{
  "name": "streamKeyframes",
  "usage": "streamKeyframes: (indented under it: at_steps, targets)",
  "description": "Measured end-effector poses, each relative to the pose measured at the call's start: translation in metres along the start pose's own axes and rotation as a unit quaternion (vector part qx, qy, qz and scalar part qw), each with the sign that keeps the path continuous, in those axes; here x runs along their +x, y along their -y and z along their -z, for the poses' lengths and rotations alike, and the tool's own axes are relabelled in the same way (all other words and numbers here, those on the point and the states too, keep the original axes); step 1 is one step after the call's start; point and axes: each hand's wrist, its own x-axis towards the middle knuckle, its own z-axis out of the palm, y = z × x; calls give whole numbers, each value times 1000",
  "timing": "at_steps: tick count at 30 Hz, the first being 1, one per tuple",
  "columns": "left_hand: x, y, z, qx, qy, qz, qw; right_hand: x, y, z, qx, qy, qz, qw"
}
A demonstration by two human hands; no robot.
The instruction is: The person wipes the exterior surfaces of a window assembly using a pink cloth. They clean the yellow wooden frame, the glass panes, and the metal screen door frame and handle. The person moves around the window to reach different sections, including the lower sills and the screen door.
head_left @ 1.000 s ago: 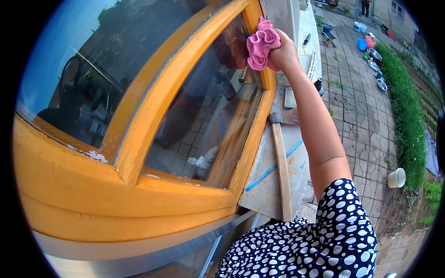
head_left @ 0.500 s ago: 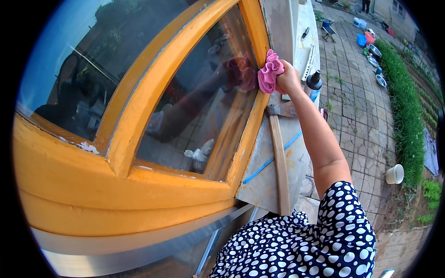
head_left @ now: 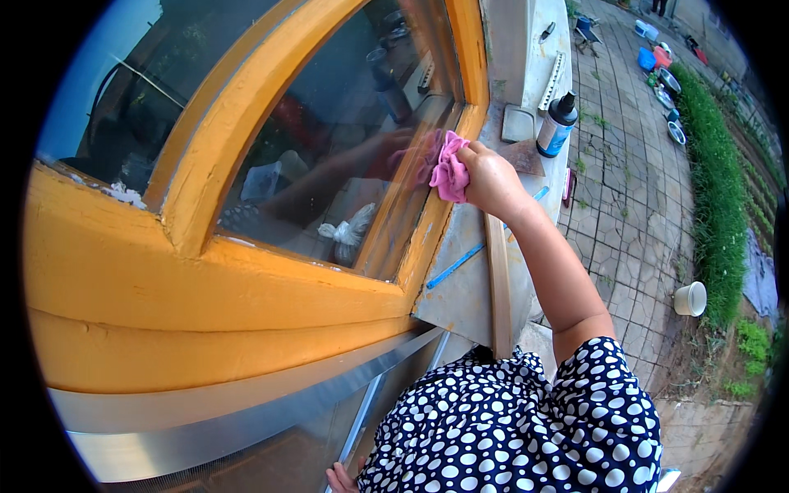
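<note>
My right hand (head_left: 491,179) is closed around a crumpled pink cloth (head_left: 450,168), pressed against the lower right part of the orange wooden window frame (head_left: 312,289), beside its glass pane (head_left: 316,156). Under my wrist lies a hatchet with a wooden handle (head_left: 499,287) and a rusty blade (head_left: 524,156); part of its head is hidden by my hand. At the bottom edge, only the fingertips of my left hand (head_left: 342,478) show, bent over a thin metal frame strip (head_left: 360,421). My polka-dot top covers the rest of that hand.
A dark-capped spray bottle (head_left: 557,125) stands on the ledge beyond my right hand, near a perforated white strip (head_left: 552,80). A blue strip (head_left: 454,266) lies on the grey sill (head_left: 460,306). Paving (head_left: 612,238) stretches right, with a white bucket (head_left: 690,299) and grass.
My right hand has brought the pink cloth down and toward me along the frame, covering the hatchet's head. More fingers of my left hand have come into view. The view has shifted slightly.
</note>
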Motion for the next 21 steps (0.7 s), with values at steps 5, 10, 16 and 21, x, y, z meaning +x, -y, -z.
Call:
streamKeyframes:
  at_steps: [5,10,16,21]
  targets:
    - [-14,-3,15,1,6,9,1000,-42,46,10,41,68,36,996]
    - [-18,-2,12,-1,-2,12,1000,-83,76,-1,43,95,93,990]
    - [-13,0,3,-4,-13,8,1000,-108,99,-3,101,80,179,975]
    - [-4,-2,-3,-4,-21,6,1000,-77,50,-7,104,19,114,988]
